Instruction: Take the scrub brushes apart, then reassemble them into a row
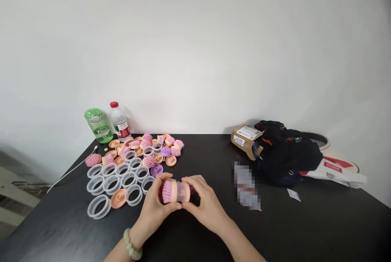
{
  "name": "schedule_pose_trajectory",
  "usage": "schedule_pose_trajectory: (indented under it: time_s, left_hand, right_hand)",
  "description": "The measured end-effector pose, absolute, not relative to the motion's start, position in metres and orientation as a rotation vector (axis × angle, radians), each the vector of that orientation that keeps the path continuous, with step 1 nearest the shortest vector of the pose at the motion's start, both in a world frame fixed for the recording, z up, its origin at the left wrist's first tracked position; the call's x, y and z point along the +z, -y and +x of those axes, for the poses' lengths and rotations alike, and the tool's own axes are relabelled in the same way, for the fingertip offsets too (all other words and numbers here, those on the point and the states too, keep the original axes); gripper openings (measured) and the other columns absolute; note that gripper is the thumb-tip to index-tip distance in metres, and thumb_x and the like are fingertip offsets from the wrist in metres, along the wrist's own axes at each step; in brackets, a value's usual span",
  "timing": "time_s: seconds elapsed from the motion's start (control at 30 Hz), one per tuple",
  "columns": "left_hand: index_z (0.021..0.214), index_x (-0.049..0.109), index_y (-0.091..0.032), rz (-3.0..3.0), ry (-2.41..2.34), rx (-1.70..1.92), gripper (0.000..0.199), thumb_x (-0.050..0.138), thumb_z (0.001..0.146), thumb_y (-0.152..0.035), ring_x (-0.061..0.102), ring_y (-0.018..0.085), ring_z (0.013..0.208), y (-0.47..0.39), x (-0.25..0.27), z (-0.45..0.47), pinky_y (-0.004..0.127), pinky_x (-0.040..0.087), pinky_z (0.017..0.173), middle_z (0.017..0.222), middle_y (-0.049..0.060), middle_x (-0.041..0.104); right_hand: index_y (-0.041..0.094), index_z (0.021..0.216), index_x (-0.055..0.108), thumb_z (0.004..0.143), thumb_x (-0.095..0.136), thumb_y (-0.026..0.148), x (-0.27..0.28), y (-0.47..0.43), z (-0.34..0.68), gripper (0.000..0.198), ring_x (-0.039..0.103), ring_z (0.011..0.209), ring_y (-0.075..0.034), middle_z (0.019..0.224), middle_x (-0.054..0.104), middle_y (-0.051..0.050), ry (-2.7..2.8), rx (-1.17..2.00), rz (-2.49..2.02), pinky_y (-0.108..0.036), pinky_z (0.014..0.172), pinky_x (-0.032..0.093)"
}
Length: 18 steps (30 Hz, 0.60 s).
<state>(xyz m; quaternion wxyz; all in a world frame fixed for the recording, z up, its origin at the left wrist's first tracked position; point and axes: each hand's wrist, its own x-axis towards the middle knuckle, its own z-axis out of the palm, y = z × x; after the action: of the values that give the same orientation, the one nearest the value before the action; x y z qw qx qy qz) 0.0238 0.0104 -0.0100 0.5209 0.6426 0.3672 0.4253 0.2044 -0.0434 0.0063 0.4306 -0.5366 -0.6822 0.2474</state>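
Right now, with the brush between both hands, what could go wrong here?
The pink brush is held between the left hand and right hand, so it might slip if either grip loosens.
The clear rings lie loose close beside the left hand, so a sideways move could knock them out of place.
The red-capped bottle stands right behind the crowded brush heads, and reaching among those might tip it.

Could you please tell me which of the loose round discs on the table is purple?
The purple disc lies just beyond the left hand, beside the clear rings; its colour sets it apart from the orange discs.
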Motion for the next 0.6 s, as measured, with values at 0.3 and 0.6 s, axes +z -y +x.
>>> schedule_pose_trajectory:
  time_s: [0.3, 0.6]
  left_hand:
    - [0.13, 0.047, -0.031, 1.801, -0.786, 1.115, 0.075, 0.085, 0.067, -0.046, 0.06, 0.029, 0.109, -0.006, -0.024, 0.023, 0.043, 0.054, 0.088, 0.125, 0.008, 0.057]
    - [0.133, 0.042, -0.032, 1.836, -0.828, 1.11, 0.05, 0.064, 0.088, -0.027, 0.06, 0.023, 0.097, -0.003, -0.024, 0.022, 0.038, 0.054, 0.08, 0.115, 0.006, 0.057]
  right_hand:
    - [0.023, 0.119, 0.059, 0.076, 0.064, 0.004, 0.003, 0.037, 0.207, 0.047, 0.055, 0.108, -0.026, 0.115, 0.065, -0.007, 1.77, 0.33, -1.295, -0.042, 0.094, 0.05]
    - [0.015, 0.097, 0.063, 0.081, 0.072, 0.026, -0.019, -0.046, 0.278, 0.022, 0.067, 0.088, -0.023, 0.095, 0.069, -0.006, 1.271, 0.245, -1.869, -0.035, 0.08, 0.054]
